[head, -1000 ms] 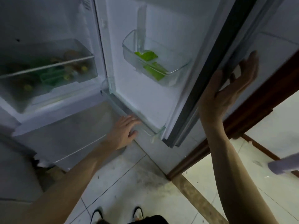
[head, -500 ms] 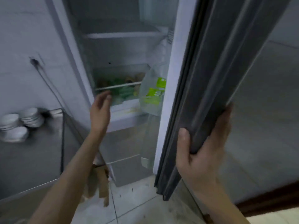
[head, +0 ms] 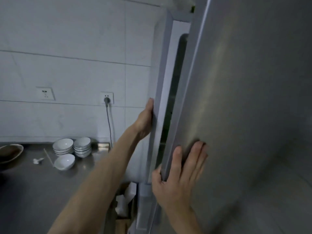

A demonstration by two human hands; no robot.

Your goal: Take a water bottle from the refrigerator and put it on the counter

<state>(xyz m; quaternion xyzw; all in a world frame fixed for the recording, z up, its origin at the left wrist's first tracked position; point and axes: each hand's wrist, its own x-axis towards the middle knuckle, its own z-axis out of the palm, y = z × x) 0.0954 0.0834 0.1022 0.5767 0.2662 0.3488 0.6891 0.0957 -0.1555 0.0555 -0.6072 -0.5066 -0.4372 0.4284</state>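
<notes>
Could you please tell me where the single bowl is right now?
Head view, lower left: the single bowl sits on the counter, just in front of the two bowl stacks.

I count two hands, my left hand and my right hand. There is one refrigerator with one door, on the right. One counter on the left carries two piles of white bowls, a left stack and a right stack; the bowls in each are too blurred to number. It also carries one loose bowl nearer, one dark dish and one chopstick. The far wall has two outlets, a left socket and a right socket, with one plug and one cord.
</notes>
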